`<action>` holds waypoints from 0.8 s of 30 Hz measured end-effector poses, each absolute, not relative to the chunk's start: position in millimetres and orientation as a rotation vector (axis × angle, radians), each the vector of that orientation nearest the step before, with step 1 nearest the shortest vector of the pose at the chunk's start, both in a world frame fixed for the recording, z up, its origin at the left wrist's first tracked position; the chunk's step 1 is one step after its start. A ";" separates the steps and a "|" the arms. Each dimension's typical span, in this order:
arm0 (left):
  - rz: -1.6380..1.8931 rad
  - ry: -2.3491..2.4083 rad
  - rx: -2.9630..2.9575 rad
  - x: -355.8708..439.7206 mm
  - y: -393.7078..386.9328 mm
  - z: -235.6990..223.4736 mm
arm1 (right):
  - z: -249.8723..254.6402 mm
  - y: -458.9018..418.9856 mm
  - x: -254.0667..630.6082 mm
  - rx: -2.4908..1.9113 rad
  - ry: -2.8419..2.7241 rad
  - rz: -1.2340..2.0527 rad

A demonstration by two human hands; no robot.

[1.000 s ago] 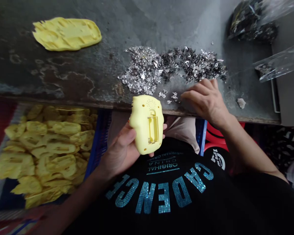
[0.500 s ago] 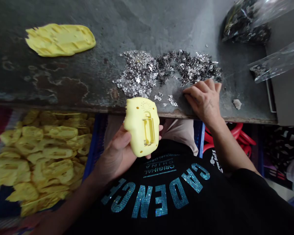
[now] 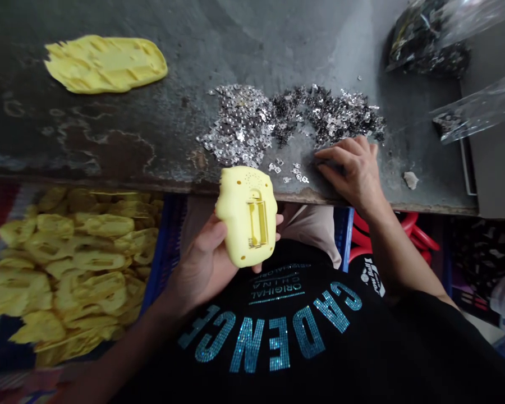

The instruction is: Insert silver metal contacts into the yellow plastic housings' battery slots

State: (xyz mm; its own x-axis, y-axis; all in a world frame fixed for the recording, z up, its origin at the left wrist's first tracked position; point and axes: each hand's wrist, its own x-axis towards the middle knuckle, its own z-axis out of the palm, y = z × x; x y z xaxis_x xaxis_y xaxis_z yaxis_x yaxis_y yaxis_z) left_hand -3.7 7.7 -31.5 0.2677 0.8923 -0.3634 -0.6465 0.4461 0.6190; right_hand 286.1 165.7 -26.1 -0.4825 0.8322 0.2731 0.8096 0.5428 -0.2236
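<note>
My left hand (image 3: 204, 264) holds a pale yellow plastic toy housing (image 3: 247, 216) just off the table edge, with its ribbed inner side and battery compartment facing up. My right hand (image 3: 351, 171) rests on the dark metal table (image 3: 109, 151), fingers curled, beside several small loose metal clips (image 3: 288, 174). Its fingertips touch the table just below a long heap of silver and dark metal clips (image 3: 286, 118). Anything under those fingers is hidden. A flat yellow plastic piece (image 3: 105, 63) lies on the table at the far left.
A heap of yellow plastic housings (image 3: 71, 275) fills a blue crate (image 3: 162, 252) below the table edge on the left. Clear plastic bags (image 3: 483, 106) holding dark metal parts lie at the upper right. A red stool (image 3: 404, 235) stands below on the right.
The yellow housing has turned slightly in my left hand. My right hand has shifted a little over the table, and the whole view has moved slightly.
</note>
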 end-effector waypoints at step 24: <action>0.968 0.563 0.415 10.8 -9.5 -21.9 | 32.5 127.5 242.2 -0.596 -2.409 0.845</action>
